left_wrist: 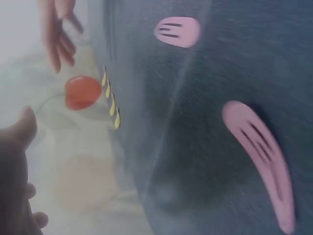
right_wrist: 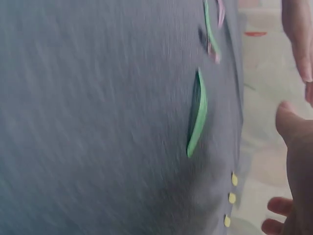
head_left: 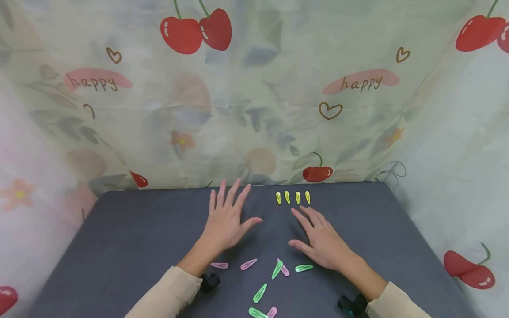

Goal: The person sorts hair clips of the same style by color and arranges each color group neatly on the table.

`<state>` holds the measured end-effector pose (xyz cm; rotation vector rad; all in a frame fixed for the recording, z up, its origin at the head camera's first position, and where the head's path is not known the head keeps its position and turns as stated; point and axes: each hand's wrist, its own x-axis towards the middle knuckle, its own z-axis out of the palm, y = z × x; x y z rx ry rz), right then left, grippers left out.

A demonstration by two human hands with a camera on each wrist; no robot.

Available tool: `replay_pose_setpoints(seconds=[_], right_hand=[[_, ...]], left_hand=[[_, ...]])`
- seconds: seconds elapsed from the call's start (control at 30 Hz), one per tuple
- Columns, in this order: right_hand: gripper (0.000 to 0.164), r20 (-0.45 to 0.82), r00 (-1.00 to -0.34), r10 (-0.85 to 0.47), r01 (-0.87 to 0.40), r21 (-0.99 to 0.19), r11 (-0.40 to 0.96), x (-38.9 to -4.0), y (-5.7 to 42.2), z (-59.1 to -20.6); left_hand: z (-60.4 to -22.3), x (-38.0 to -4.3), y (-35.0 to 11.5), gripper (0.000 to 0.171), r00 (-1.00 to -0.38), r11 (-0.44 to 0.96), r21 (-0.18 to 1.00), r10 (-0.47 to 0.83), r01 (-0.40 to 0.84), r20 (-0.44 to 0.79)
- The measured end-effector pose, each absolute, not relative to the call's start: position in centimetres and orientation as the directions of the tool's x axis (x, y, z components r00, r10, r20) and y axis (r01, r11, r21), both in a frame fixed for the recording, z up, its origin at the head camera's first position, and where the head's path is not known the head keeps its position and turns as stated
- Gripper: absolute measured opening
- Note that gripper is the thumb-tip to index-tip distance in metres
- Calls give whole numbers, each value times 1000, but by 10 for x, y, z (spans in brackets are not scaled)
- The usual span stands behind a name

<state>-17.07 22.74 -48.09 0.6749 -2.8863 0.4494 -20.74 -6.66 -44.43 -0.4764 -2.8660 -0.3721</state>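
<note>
My left hand [head_left: 226, 221] is over the dark table with its fingers spread, holding nothing. My right hand [head_left: 324, 240] has loosely extended fingers, and its fingertips lie just nearer than a row of yellow hair snap clips [head_left: 298, 197] at the table's far edge. Below the hands lie scattered clips. One pink clip [head_left: 219, 265] is beside the left wrist, another pink clip [head_left: 248, 264] right of it. A green clip [head_left: 277, 269] crosses over a pink clip [head_left: 285, 270]. Another green clip [head_left: 304, 268] lies left of the right forearm; in the right wrist view this green clip [right_wrist: 199, 117] appears edge-on.
Nearer the person lie a green clip [head_left: 260, 293] and a green clip [head_left: 257, 312] overlapping a pink one [head_left: 272, 312]. A cherry-print cloth [head_left: 254, 110] hangs behind the dark tabletop [head_left: 139, 247] and at both sides. Dark straps sit at both wrists.
</note>
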Motion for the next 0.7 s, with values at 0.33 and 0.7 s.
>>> replay_pose_setpoints(seconds=[0.33, 0.7], right_hand=[[87, 134, -827, -546, -546, -424, 723, -149, 218, -485], [68, 20, -769, -639, -534, -570, 625, -146, 215, -492]], left_hand=[[-444, -183, -110, 99, -948, 898, 323, 241, 298, 206], [-458, -159, -138, 105, -975, 879, 423, 205, 222, 87]])
